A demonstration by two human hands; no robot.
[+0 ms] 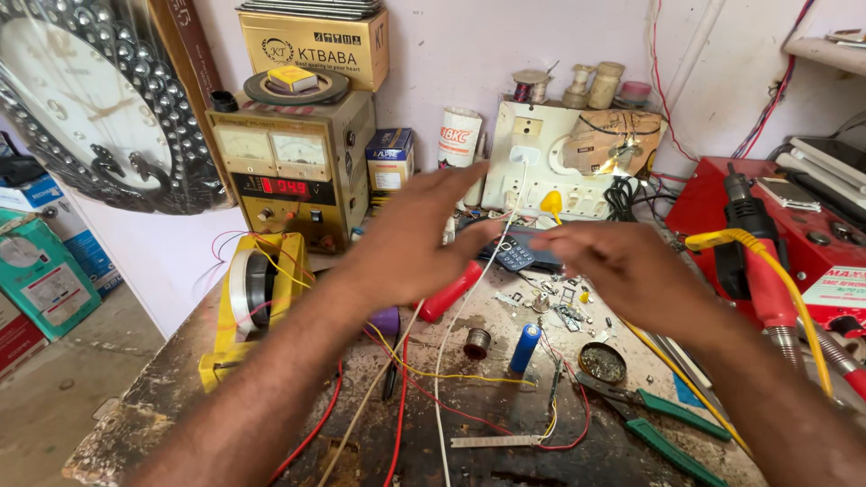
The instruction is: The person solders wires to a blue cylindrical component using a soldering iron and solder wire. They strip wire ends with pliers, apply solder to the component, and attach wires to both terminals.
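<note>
Above keypad phone, both hands' open grip

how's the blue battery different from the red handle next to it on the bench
The blue battery is slimmer and lies nearly upright in the view; the red handle is thicker and slants diagonally. The battery lies in plain view, while the handle runs under the left hand. Both are cylinders lying on the workbench.

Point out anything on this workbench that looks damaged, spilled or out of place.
Small loose parts lie scattered on the scarred, stained benchtop under the right hand. Red, yellow and white wires sprawl tangled across it. The left hand hovers above, holding nothing.
</note>
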